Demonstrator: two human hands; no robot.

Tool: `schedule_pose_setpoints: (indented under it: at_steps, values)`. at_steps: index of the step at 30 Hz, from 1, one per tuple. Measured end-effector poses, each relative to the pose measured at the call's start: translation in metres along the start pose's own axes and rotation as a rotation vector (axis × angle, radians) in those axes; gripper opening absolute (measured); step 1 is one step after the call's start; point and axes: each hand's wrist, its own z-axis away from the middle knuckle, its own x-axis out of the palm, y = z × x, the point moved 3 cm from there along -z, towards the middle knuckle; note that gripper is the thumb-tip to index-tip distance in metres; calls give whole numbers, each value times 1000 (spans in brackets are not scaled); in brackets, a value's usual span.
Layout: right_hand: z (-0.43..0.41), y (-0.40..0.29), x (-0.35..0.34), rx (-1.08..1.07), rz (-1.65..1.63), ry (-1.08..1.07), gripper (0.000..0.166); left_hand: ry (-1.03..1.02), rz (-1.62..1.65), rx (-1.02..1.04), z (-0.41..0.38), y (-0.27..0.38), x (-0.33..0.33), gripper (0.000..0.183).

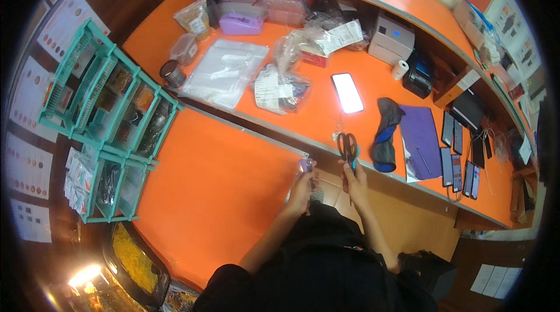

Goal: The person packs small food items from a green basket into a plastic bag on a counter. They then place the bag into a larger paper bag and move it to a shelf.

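Note:
My left hand (302,189) is closed around a small light-purple object (305,165), possibly a stapler; its lower part is hidden by the fingers. My right hand (356,183) grips a pair of scissors (348,148) by the blades, the dark handle loops pointing away from me. A teal edge shows beside the loops; what it belongs to is unclear. Both hands are over the gap between the orange side table (218,180) and the front edge of the orange counter (302,123). Beyond the scissors, a smartphone (348,93) with a bright screen lies on the counter.
Teal stacked baskets (105,137) with packets stand left. Clear plastic bags (225,71), a bagged item with a paper slip (280,91) and a purple tape dispenser (241,23) lie on the counter. Rightward are a label printer (391,38), a dark cloth (386,132), a purple folder (420,141) and several phones (447,165).

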Motion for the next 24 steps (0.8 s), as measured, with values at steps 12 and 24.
schedule_pose_setpoints:
  at_steps: [12, 24]
  values:
    - [-8, 4, 15, -18, 296, -116, 33, 84, 8, 104, 14, -4, -17, 25]
    - [-7, -34, 15, -382, 468, -139, 22, 39, -130, 312, -8, 36, 45, 29]
